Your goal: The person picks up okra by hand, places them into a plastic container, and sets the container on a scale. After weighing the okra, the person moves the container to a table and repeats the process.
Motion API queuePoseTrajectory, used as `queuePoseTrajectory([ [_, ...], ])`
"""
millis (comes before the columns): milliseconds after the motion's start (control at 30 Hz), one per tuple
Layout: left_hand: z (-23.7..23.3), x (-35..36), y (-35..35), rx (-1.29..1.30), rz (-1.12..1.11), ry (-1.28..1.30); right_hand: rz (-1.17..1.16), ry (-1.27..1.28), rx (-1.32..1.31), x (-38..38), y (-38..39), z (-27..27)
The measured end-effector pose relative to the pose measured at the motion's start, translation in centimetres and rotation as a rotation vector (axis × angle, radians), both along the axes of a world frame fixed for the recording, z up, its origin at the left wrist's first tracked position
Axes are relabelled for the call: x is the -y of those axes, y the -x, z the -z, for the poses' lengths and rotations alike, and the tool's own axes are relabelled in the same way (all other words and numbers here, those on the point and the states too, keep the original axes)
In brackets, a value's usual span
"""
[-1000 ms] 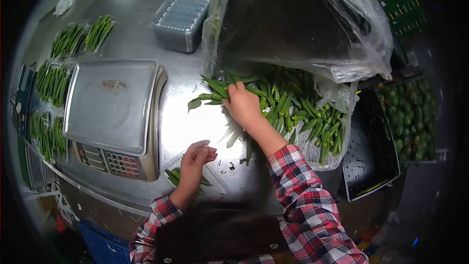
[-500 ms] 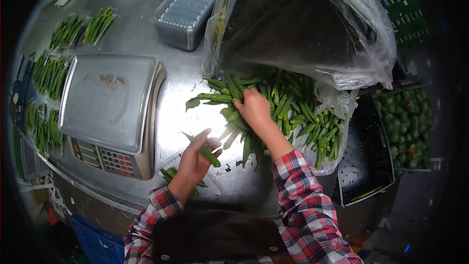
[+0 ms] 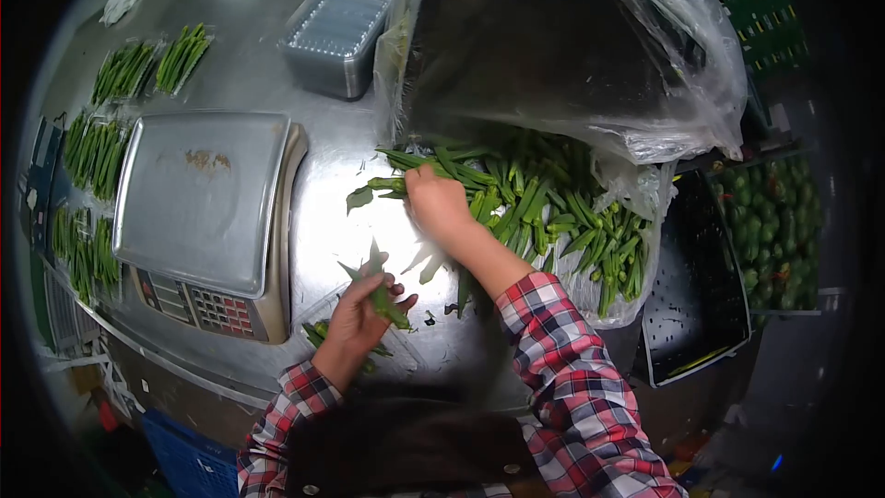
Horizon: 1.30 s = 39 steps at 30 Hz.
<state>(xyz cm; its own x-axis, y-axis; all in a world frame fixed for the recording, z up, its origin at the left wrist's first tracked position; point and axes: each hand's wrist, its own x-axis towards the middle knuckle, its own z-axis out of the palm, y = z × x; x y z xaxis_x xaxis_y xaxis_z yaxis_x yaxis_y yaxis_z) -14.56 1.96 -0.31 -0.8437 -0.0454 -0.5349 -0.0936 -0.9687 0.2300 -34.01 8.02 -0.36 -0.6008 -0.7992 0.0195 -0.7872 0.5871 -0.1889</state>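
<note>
My left hand [image 3: 355,318] is closed around okra pods [image 3: 380,300], their tips pointing up past the fingers. Under that wrist, a clear plastic tray [image 3: 406,350] lies on the metal table with several okra pods [image 3: 318,330] in it, partly hidden by the hand. My right hand [image 3: 437,205] reaches to the left edge of the okra pile [image 3: 544,207]. Its fingers pinch at pods there; the fingertips are partly hidden. The pile spills from a clear plastic bag [image 3: 636,143] onto the table.
A scale [image 3: 198,207] stands on the left, with filled okra trays [image 3: 97,152] beyond it. Stacked clear trays [image 3: 336,37] sit at the back. At right are a black crate [image 3: 696,295] and a crate of green produce [image 3: 774,231]. A blue crate [image 3: 189,456] is low on the left.
My right hand has moved left along the pile to its edge. My left hand has turned slightly, and a further pod tip now shows upright in it.
</note>
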Motion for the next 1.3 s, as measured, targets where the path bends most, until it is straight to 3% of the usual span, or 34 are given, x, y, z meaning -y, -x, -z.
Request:
queuePoseTrajectory([
  [133, -1.0, 0.4, 0.1, 0.019, -0.003, -0.14, -0.148, 0.087, -0.055, -1.7, -1.0, -1.3],
  [267, 0.7, -0.1, -0.9, 0.041, 0.125, 0.007, -0.108, 0.16, -0.016, -1.2, -1.6, -0.9],
  [400, -0.5, -0.5, -1.2, 0.095, 0.034, 0.055, -0.086, 0.102, -0.017, -0.1, -0.8, 1.1],
  [533, -0.5, 0.6, -0.7, 0.049, 0.067, -0.087, -0.262, 0.219, 0.024, -2.1, -4.4, -4.4],
  [633, -0.2, 0.5, 0.0, 0.031, 0.016, -0.199, -0.407, 0.215, 0.418, -4.1, -6.4, -6.3],
  [700, 0.8, 0.3, -0.4, 0.054, 0.043, -0.062, -0.4, 0.271, 0.597, -4.1, -5.9, -7.1],
  [733, 1.1, 0.3, -0.5, 0.062, 0.058, 0.012, -0.262, 0.117, 0.524, -3.7, -4.4, -4.8],
  [767, 1.0, 0.4, -0.6, 0.061, 0.035, -0.026, -0.061, 0.257, 0.532, -2.8, -3.1, -6.0],
  [800, 0.9, 0.4, -0.7, 0.025, 0.028, -0.016, -0.055, 0.247, 0.203, -2.0, -0.9, -3.8],
  [833, 0.6, 0.4, -0.8, -0.01, 0.022, -0.005, 0.047, 0.247, 0.063, -0.9, 0.5, -2.7],
  [1000, 0.6, 0.5, -1.5, -0.084, -0.043, 0.055, 0.085, 0.062, -0.091, 2.1, 3.2, 0.6],
  [1100, 0.4, 0.5, -1.5, -0.105, -0.117, 0.033, -0.04, 0.418, -0.028, 0.4, 2.5, -2.5],
  [1200, -0.1, 0.3, -1.5, -0.135, -0.146, -0.091, 0.004, 0.529, 0.295, -2.0, -1.3, -7.3],
  [1267, -0.2, 0.0, -1.7, -0.173, -0.119, -0.17, 0.008, 0.422, 0.656, -4.0, -4.8, -8.2],
  [1300, -0.3, -0.4, -2.0, -0.178, -0.076, -0.159, -0.036, 0.4, 0.678, -4.9, -6.8, -7.5],
])
